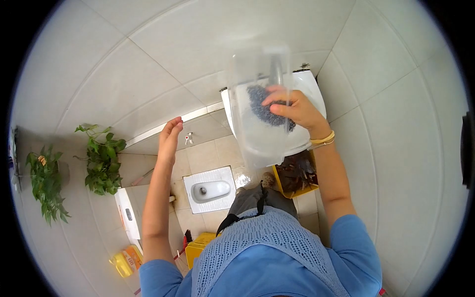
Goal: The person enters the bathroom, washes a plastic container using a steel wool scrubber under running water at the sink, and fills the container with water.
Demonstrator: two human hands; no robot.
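Observation:
My right hand (297,110), with a yellow band at the wrist, closes its thumb and fingers at the right side of a clear plastic container (247,143). The container looks long and tilted, and its edges are smeared by motion. A dark blue-grey speckled mass (264,106) shows through it beside my fingers; I cannot tell whether it lies inside or behind. Under the container is a white washbasin (311,94). Off to the left, my left hand (169,141) is raised with nothing in it, fingers stretched out and slightly bent, near the tiled wall.
A white squat toilet (213,189) is set into the tiled floor, with a small tap (189,138) on the wall beyond. A yellow bin (302,192) holding dark litter stands below the washbasin. Leafy plants (104,161) and a yellow bottle (126,261) are at the left.

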